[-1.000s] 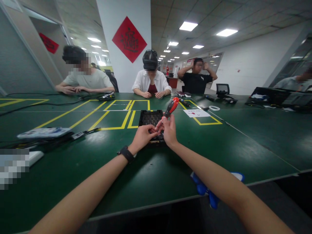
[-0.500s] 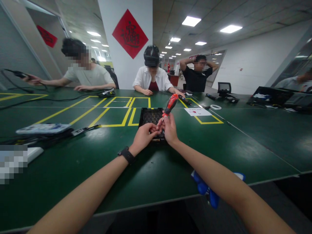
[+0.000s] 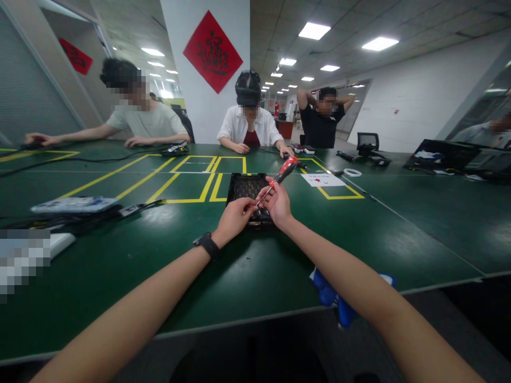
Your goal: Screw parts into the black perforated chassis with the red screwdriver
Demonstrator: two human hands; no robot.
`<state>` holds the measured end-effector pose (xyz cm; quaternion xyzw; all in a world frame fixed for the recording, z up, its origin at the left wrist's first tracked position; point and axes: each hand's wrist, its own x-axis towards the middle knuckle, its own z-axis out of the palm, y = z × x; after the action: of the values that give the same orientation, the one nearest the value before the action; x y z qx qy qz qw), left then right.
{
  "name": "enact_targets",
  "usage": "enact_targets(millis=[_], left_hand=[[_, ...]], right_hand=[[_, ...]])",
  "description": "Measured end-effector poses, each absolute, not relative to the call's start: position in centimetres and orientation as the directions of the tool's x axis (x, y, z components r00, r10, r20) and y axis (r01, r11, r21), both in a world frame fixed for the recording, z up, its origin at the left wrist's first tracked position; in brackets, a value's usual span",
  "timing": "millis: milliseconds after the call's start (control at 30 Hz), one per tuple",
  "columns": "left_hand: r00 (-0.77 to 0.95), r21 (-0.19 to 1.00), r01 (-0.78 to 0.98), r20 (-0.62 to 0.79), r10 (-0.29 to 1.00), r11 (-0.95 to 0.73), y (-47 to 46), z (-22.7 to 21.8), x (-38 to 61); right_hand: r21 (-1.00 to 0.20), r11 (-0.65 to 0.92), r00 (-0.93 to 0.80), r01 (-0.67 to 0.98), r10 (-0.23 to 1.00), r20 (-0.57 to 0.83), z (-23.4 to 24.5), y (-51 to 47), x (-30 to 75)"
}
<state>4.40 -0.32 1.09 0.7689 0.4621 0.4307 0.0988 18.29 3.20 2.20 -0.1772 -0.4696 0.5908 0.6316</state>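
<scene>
My right hand (image 3: pixel 280 206) holds a screwdriver (image 3: pixel 287 169) with a red and black handle. The handle leans up to the right, and the thin shaft slants down to my left hand (image 3: pixel 235 216). At the tip, my left thumb and fingers are pinched together; whatever they hold there is too small to make out. Both hands are over a shallow black tray (image 3: pixel 239 186) with a dark, bumpy interior, partly covered by my fingers. A dark watch is on my left wrist.
Blue and white gloves (image 3: pixel 325 290) hang at the table's front edge under my right forearm. Cables and a pale flat box (image 3: pixel 74 204) lie to the left. A paper sheet (image 3: pixel 324 180) and white ring (image 3: pixel 352 173) lie to the right. Several people sit around.
The screwdriver has tilted further right, its handle now lower. My right-hand fingers have loosened around it. The person at far left has lowered a hand to the table.
</scene>
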Motion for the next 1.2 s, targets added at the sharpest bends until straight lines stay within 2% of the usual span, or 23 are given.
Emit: enact_targets(millis=[200, 367, 467, 733, 1000, 1200], left_hand=[[0.267, 0.614, 0.564, 0.498, 0.825, -0.553, 1.0, 2.6, 4.7], [0.172, 0.660, 0.552, 0.507, 0.845, -0.508, 1.3, 1.9, 4.6], [0.151, 0.652, 0.581, 0.502, 0.852, -0.487, 1.2, 1.4, 4.3], [0.240, 0.562, 0.612, 0.538, 0.808, -0.556, 0.7, 1.3, 4.3], [0.206, 0.709, 0.464, 0.497, 0.843, -0.531, 1.1, 1.1, 4.4], [0.206, 0.687, 0.520, 0.475, 0.855, -0.507, 0.9, 1.3, 4.3]], right_hand=[[-0.735, 0.211, -0.082, -0.644, 0.936, 0.341, 2.5, 3.4, 18.4], [-0.743, 0.210, -0.074, -0.636, 0.941, 0.330, 2.4, 3.5, 18.3], [-0.773, 0.232, -0.098, -0.591, 0.930, 0.354, 2.3, 3.5, 18.2], [-0.786, 0.277, -0.122, -0.553, 0.906, 0.405, 2.2, 3.1, 18.4], [-0.781, 0.420, -0.053, -0.461, 0.866, 0.497, 2.2, 2.2, 17.9], [-0.786, 0.424, -0.063, -0.449, 0.863, 0.501, 2.2, 2.2, 17.9]])
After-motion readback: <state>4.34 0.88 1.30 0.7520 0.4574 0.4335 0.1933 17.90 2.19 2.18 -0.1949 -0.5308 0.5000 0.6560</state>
